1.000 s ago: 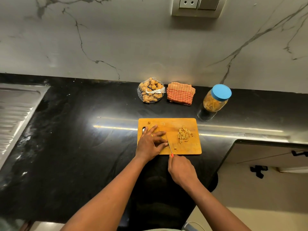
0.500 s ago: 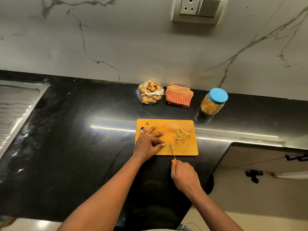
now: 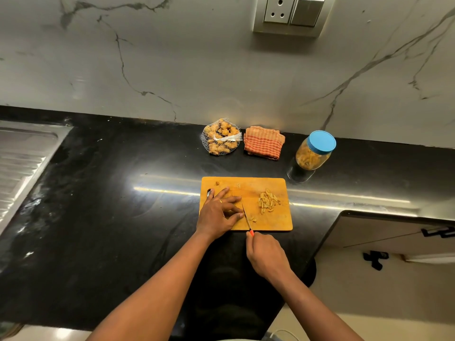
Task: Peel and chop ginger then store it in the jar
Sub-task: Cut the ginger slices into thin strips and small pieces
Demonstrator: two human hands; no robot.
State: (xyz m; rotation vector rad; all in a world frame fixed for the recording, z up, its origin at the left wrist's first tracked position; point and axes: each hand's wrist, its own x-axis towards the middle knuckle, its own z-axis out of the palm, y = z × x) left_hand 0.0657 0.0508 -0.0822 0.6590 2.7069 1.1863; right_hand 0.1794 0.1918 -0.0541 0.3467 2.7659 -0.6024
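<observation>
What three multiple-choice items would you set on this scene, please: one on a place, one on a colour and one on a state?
1. Where does the checked cloth lie?
A. between the mesh bag of ginger and the jar
B. inside the sink
C. on the floor

2. What colour is the jar's lid?
A. red
B. blue
C. white

3. What is the right hand doing?
A. resting flat on the counter
B. lifting the jar
C. gripping the knife

Answers:
1 A, as the cloth sits by the wall with the bag on one side and the jar on the other.
2 B, as the lid on the jar is plainly blue.
3 C, as the fingers curl round the orange handle while the blade lies on the board.
</observation>
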